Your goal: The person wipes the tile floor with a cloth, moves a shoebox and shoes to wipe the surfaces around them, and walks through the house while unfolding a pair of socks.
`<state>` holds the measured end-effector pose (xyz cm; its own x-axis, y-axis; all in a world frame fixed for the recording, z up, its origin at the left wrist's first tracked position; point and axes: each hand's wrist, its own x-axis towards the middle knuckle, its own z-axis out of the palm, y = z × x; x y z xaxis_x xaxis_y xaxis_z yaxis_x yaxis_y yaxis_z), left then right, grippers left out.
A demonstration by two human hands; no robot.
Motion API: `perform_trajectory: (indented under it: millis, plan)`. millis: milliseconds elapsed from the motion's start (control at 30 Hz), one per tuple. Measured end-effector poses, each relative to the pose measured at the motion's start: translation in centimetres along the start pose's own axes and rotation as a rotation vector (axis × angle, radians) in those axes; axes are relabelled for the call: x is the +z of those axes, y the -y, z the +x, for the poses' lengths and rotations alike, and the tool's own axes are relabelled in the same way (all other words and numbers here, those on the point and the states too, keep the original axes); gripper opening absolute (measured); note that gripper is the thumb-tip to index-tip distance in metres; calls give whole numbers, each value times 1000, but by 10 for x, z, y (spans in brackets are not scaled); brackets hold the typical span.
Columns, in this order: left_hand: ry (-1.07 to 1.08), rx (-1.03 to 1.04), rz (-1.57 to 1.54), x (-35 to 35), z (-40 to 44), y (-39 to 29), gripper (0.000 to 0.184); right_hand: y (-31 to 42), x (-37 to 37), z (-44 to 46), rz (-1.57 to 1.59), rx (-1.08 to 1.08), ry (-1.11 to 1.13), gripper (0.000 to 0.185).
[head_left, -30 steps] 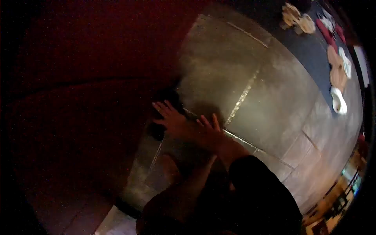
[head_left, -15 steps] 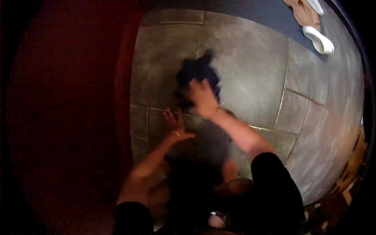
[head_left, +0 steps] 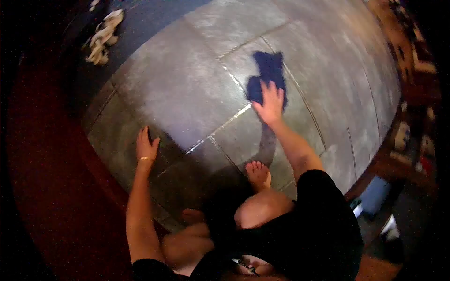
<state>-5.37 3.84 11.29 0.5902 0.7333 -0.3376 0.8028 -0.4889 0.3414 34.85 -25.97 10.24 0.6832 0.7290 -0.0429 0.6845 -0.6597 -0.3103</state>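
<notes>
A dark blue cloth [head_left: 268, 70] lies bunched on the stone-tiled floor [head_left: 173, 89]. My right hand [head_left: 270, 104] rests on the cloth's near end, palm down, with the fingers spread flat rather than curled round it. Lower down on the left, my left hand [head_left: 147, 146] is open on the floor or just over it, apart from the cloth; contact with the tiles is hard to make out. A band circles the left wrist. My bare foot [head_left: 257, 173] and bent knee [head_left: 262, 208] are below the right hand.
A dark red surface [head_left: 61, 187] borders the floor on the left. At the upper left, a pale, crumpled-looking thing [head_left: 105, 37] lies on a dark mat [head_left: 145, 23]. Shelf-like furniture [head_left: 408, 145] with blurred items lines the right side.
The view has turned, shifting the floor and mat in the frame. My right hand and the cloth now appear farther right. My left hand is farther left, wider apart from the right.
</notes>
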Motion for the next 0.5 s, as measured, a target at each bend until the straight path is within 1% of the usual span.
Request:
perform_trajectory:
  millis: [33, 67, 100, 133, 167, 200, 233, 267, 300, 367, 400, 433, 500]
  plan:
    - [0, 16, 44, -4, -3, -35, 80, -45, 4, -59, -15, 96, -142, 92]
    - [-9, 26, 87, -2, -14, -69, 85, -77, -2, -124, 1, 244, -163, 93]
    - [34, -17, 146, 4, -33, -100, 91, -103, -7, -195, 18, 387, -185, 93]
    - [157, -57, 205, -5, 59, -90, 97, -77, 24, -185, -3, 569, -111, 94]
    - [244, -109, 247, -11, 103, -67, 104, -47, 36, -199, -28, 712, -63, 96]
    - [255, -32, 174, 13, 114, -33, 120, -17, 39, -227, 7, 894, -21, 99]
    - [273, 5, 207, 16, 95, -60, 124, -25, 28, -248, 62, 1056, 19, 103]
    - [301, 50, 236, 21, 75, -89, 128, -37, 12, -258, 169, 1103, -10, 111]
    - [305, 92, 274, 29, 51, -122, 132, -63, 4, -257, 193, 1135, -60, 112]
    - [288, 178, 382, 53, 13, -155, 136, -108, -16, -225, 242, 1190, -159, 114]
    - [284, 203, 424, 56, 9, -157, 138, -121, -24, -196, 235, 1190, -214, 115]
    - [335, 193, 453, 55, 8, -160, 139, -134, -24, -160, 241, 1179, -255, 115]
    - [421, 137, 513, 50, 12, -168, 141, -151, -18, -76, 163, 1029, -271, 114]
